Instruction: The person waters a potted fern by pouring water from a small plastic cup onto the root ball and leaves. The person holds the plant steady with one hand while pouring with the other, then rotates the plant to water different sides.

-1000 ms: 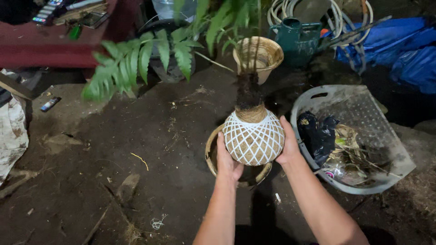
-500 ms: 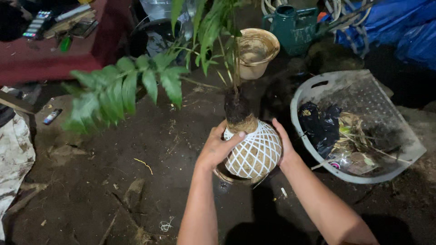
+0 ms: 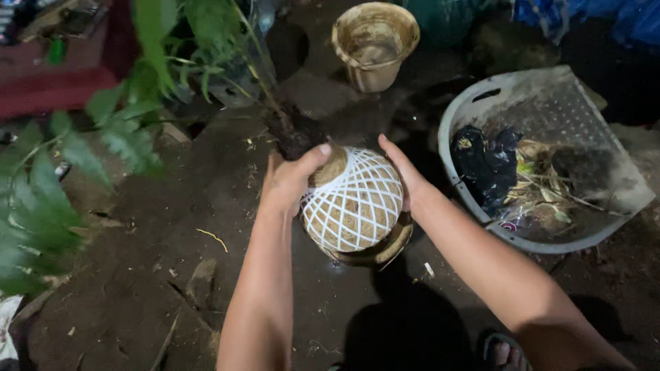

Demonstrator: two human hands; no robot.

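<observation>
Fingers of both hands — left (image 3: 292, 180), right (image 3: 405, 175) — cup the root ball (image 3: 354, 206), now tipped further left than half a second ago, fronds (image 3: 103, 137) swung lower. It sits over a shallow woven dish (image 3: 385, 249) on bare soil: round, coarse brown fibre laced in white netting. Beside it — a grey plastic basket (image 3: 550, 110).
</observation>
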